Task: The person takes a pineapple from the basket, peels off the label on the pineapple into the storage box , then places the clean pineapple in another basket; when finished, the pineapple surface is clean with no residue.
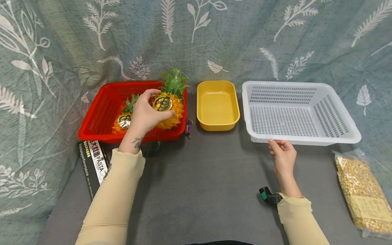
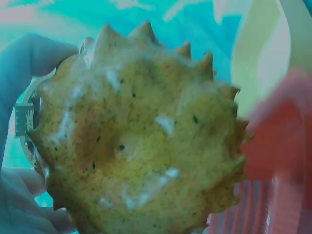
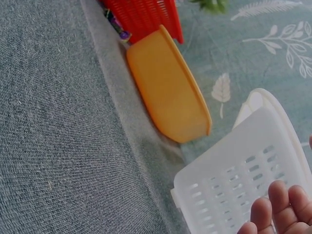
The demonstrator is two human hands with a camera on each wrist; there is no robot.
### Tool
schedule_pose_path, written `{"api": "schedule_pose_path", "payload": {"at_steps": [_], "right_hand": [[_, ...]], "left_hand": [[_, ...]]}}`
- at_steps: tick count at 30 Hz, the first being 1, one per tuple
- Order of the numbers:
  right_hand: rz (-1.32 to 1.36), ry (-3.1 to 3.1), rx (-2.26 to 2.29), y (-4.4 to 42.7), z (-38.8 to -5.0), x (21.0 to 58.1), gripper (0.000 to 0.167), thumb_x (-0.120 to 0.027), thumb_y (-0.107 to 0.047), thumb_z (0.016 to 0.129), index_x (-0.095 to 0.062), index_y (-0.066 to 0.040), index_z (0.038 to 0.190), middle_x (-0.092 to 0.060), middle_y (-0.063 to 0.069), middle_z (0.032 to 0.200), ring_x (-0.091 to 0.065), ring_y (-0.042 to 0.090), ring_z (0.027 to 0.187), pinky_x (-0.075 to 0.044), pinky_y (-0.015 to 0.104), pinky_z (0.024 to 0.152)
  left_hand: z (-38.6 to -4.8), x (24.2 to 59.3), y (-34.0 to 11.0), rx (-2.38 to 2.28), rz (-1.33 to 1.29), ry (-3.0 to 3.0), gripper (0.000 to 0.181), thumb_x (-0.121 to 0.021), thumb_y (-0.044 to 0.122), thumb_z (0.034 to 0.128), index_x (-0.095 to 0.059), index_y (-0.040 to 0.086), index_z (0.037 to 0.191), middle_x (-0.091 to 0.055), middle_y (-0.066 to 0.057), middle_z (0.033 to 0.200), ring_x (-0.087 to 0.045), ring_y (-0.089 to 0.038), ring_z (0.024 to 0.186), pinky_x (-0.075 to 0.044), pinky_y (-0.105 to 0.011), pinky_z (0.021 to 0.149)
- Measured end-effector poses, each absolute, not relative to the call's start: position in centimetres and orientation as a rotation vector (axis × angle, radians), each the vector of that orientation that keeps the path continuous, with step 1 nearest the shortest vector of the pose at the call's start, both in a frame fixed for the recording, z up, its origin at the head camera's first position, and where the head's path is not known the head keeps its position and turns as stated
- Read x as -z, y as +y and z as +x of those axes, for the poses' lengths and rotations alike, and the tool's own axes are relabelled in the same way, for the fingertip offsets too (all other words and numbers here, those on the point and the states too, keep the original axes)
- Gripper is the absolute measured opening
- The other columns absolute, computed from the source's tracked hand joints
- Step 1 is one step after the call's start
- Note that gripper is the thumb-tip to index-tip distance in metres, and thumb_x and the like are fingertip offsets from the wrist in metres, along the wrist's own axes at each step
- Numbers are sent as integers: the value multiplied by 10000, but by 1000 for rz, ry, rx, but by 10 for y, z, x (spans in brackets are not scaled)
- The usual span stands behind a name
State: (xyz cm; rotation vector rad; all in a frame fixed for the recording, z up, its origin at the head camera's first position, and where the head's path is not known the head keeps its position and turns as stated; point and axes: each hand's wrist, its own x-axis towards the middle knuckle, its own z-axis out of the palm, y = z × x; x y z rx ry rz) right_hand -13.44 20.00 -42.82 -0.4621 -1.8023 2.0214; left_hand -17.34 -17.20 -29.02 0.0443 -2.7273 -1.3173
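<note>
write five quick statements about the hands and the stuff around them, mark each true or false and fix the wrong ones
1. The left hand holds a pineapple. True.
2. The other pineapple sits in the white basket. False: the other pineapple is in the red basket.
3. The yellow tub stands between the red basket and the white basket. True.
4. The small purple-wrapped item lies inside the yellow tub. False: the small purple-wrapped item lies outside it, beside the red basket.
5. The right hand is at the near rim of the white basket. True.
</note>
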Motion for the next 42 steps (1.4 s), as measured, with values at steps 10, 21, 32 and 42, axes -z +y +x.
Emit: {"api": "schedule_pose_path", "payload": {"at_steps": [10, 21, 32, 42], "right_hand": [[-436, -1794, -2042, 199, -133, 425, 176, -670, 1, 803, -581, -122, 713, -604, -94, 614, -555, 22, 565, -429, 134, 477], [-427, -1825, -2080, 199, -130, 426, 155, -645, 18, 815, -552, -103, 783, -596, -77, 653, -556, 34, 611, -438, 144, 502], [-426, -1884, -2053, 200, -129, 428, 152, -653, -8, 819, -538, -108, 814, -600, -91, 675, -566, 31, 645, -441, 161, 539], [-462, -1920, -2053, 201, -129, 426, 134, -649, -23, 825, -529, -78, 843, -594, -96, 677, -566, 26, 654, -440, 169, 550]], "left_hand": [[-136, 284, -148, 1385, -356, -2777, 660, -813, 203, 658, -493, 136, 1232, -494, -55, 1212, -465, -263, 1008, -431, -397, 805], [-97, 322, -121, 1268, -653, -2835, 669, -838, 231, 578, -510, 141, 1154, -497, -12, 1132, -471, -181, 957, -441, -344, 782], [-83, 372, -117, 1223, -851, -2963, 659, -829, 222, 576, -516, 131, 1149, -487, -1, 1147, -421, -177, 1000, -404, -322, 795], [-92, 387, -123, 1123, -967, -3032, 635, -803, 207, 594, -507, 141, 1153, -467, -3, 1160, -398, -178, 1002, -425, -293, 773]]}}
